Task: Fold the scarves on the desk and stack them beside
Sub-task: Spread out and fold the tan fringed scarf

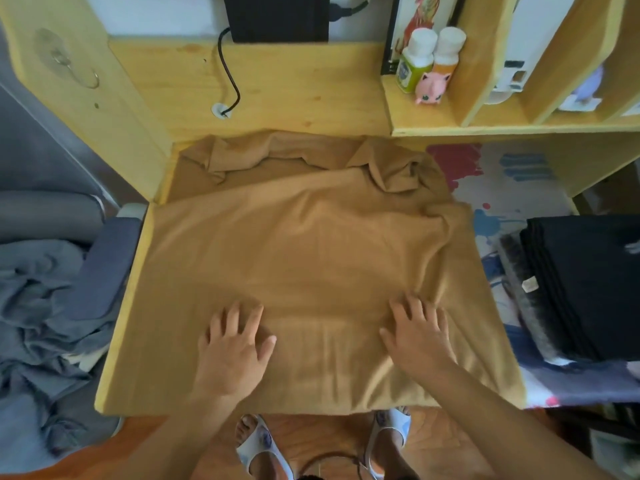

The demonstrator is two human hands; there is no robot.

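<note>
Lying flat on the wooden desk (304, 84) is a big tan scarf (311, 251), soft and a little fuzzy. It covers most of the near part of the desk, and its near edge reaches the desk's front edge. The far end is bunched up in lumpy folds, and wrinkles run down its right side. The left hand (235, 348) rests palm down on the scarf with fingers spread, holding nothing. The right hand (419, 334) also lies flat and open on the cloth, near the wrinkles. To the right, a stack of folded black cloth (588, 285) sits on a mat with bright paint splashes (502, 199). A small pink toy (431, 86) stands on the shelf beside two plastic bottles (429, 57).
</note>
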